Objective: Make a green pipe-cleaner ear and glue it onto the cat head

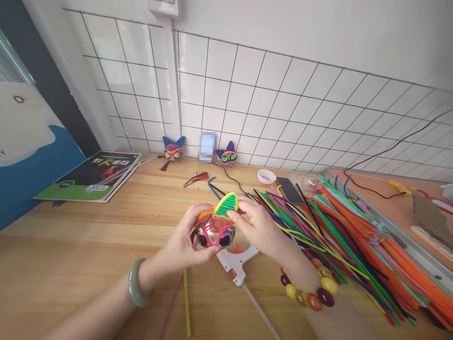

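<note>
A clear, rounded ornament (pixel 214 232) with pink-rimmed dark eyes is held above the wooden table. My left hand (pixel 184 234) wraps round its left side and underside. On its top stands a green ear edged in yellow (pixel 227 205), pinched between the thumb and fingers of my right hand (pixel 252 221). Orange pipe cleaner shows on the top left of the ornament, partly behind my left fingers. Just below it a white glue gun (pixel 238 263) lies on the table, with a clear glue stick running toward the front edge.
Many coloured pipe cleaners (pixel 339 236) spread over the right side. At the back are a blue-eared ornament (pixel 173 148), a purple-eared ornament (pixel 227 154), a lit phone (pixel 207 147), a pink bowl (pixel 266 176) and a dark phone (pixel 289 190). A book (pixel 106 170) lies back left.
</note>
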`<state>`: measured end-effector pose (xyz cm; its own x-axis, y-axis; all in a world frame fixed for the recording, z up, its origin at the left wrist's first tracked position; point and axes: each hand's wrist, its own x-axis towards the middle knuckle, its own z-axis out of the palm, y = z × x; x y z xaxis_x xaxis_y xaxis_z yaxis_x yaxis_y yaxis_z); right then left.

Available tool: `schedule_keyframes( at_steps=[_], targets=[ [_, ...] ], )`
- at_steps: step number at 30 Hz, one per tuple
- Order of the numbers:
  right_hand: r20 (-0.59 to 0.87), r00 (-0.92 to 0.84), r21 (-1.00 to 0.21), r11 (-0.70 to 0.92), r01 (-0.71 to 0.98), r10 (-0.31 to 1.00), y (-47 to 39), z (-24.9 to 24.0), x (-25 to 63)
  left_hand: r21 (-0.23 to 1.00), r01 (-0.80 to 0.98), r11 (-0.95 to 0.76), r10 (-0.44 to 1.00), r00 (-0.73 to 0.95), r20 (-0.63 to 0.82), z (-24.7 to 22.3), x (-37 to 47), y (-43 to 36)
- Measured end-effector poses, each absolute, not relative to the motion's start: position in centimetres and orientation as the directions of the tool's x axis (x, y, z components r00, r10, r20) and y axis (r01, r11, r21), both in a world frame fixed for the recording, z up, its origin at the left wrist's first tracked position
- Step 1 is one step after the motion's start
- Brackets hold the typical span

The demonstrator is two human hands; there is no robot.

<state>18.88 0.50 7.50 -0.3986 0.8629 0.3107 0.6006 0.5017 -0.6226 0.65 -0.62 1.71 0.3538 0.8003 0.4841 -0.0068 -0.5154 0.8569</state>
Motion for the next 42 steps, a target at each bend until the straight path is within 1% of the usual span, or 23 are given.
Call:
schedule_keyframes(
  at_steps=[3, 7, 13, 21, 25, 28, 32, 42],
  targets=[
    [0.309, -0.4, -0.62, 0.502, 0.603, 0.863, 0.52, 7.42, 18.87, 0.864, 0.033, -0.502, 0.812, 0.362, 0.458, 1.87, 0.6, -0.62],
    [0.31, -0.404, -0.628, 0.504, 0.593, 0.861, 0.6, 7.35, 18.85, 0.817, 0.112, -0.566, 0.788, 0.366, 0.495, 2.22, 0.56, -0.45],
    [0.309, -0.406, -0.63, 0.505, 0.59, 0.86, 0.79, 7.28, 18.85, 0.808, 0.145, -0.571, 0.79, 0.362, 0.494, 2.23, 0.53, -0.4],
    [0.339, -0.393, -0.634, 0.516, 0.576, 0.855, 0.63, 7.35, 18.92, 0.828, 0.134, -0.544, 0.806, 0.357, 0.472, 2.07, 0.4, -0.45],
    [0.333, -0.397, -0.639, 0.514, 0.573, 0.856, 0.62, 7.4, 18.91, 0.862, 0.086, -0.5, 0.823, 0.357, 0.442, 1.7, 0.38, -0.59],
    [0.342, -0.403, -0.641, 0.524, 0.56, 0.849, 0.61, 7.43, 18.91, 0.845, 0.05, -0.532, 0.803, 0.347, 0.485, 1.55, 0.42, -0.52],
    [0.352, -0.395, -0.641, 0.526, 0.559, 0.849, 0.57, 7.54, 18.9, 0.804, 0.054, -0.593, 0.766, 0.347, 0.541, 1.64, 0.48, -0.29],
    [0.329, -0.411, -0.613, 0.523, 0.592, 0.85, 0.53, 7.62, 18.88, 0.826, 0.085, -0.558, 0.791, 0.355, 0.498, 1.97, 0.47, -0.44]
  ],
)
